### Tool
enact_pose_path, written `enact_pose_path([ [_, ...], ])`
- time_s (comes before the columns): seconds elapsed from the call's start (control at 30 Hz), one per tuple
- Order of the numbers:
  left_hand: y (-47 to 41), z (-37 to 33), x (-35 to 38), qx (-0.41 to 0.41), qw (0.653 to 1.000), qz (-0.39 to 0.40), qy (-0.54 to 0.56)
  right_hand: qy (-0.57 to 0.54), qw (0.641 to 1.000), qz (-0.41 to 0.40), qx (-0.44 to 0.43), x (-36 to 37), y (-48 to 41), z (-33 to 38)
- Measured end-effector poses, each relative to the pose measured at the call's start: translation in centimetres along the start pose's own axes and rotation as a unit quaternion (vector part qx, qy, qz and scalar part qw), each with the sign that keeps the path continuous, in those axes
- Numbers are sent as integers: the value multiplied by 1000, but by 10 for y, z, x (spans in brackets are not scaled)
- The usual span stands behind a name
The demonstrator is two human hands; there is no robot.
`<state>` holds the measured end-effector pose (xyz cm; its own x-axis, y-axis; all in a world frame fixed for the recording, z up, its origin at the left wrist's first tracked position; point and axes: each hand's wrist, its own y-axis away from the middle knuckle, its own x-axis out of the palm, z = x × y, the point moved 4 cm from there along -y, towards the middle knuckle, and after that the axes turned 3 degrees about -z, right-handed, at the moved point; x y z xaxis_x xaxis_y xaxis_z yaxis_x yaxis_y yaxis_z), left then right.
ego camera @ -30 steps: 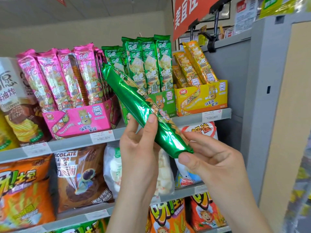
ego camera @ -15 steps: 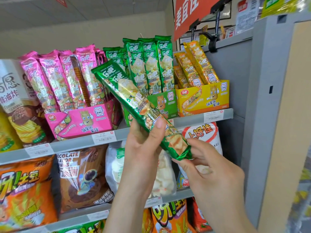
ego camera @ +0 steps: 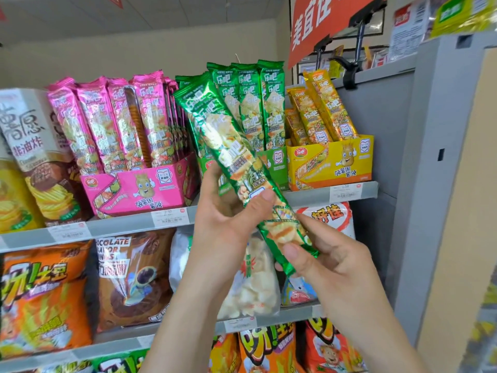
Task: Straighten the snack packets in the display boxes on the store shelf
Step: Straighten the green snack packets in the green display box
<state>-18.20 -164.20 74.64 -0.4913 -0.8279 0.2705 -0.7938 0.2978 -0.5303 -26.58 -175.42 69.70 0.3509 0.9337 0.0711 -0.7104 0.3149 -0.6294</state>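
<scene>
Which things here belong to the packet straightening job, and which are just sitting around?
Job: green packet, gripped by left hand and right hand; green box; pink box; yellow box.
Just there: orange chip bag; brown chocolate bag; red sign.

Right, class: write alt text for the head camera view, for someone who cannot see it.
Two hands hold a long green packet slanted before a store shelf: the left hand grips its middle, the right hand pinches its lower end. Behind stand a pink box, a green box and a yellow box of packets.
</scene>
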Motion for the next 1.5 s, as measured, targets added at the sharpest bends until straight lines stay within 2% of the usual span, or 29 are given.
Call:
enact_pose_path([
  [0.1,-23,-30,-3,68,997,9,-35,-42,999,-29,9,-2,-5,-4],
  [0.23,-55,-75,0,162,981,33,-102,-43,997,-57,21,4,-15,-5],
  [0.3,-66,-90,1,187,974,61,-114,77,993,-91,-22,9,-21,-1],
  [0.37,-79,-106,1,212,963,84,-146,218,966,-116,-82,15,-30,8],
  [0.4,-85,-116,1,227,955,85,-173,247,956,-118,-102,20,-35,12],
  [0.47,-98,-137,-1,249,942,83,-211,252,952,-120,-121,26,-47,14],
  [0.57,-119,-166,-1,246,931,138,-230,243,956,-122,-113,31,-71,21],
  [0.67,-140,-194,-4,275,904,157,-288,267,954,-48,-127,41,-99,34],
  [0.73,-154,-211,-7,318,886,142,-306,284,943,-43,-169,46,-117,50],
  [0.83,-177,-236,-18,377,880,56,-282,341,908,-72,-233,47,-147,76],
  [0.9,-191,-251,-26,408,874,1,-265,403,879,-83,-242,48,-169,90],
  [0.97,-202,-261,-29,443,846,-48,-292,455,853,-79,-243,51,-191,101],
  [1.1,-215,-266,-26,496,791,-92,-345,547,810,-30,-210,62,-222,110],
  [1.23,-228,-252,-15,490,787,-54,-371,620,772,26,-138,68,-240,95],
  [1.3,-231,-240,-7,496,774,-31,-391,620,775,38,-118,66,-243,86],
  [1.5,-239,-193,6,479,732,38,-483,585,799,25,-133,62,-239,83],
])
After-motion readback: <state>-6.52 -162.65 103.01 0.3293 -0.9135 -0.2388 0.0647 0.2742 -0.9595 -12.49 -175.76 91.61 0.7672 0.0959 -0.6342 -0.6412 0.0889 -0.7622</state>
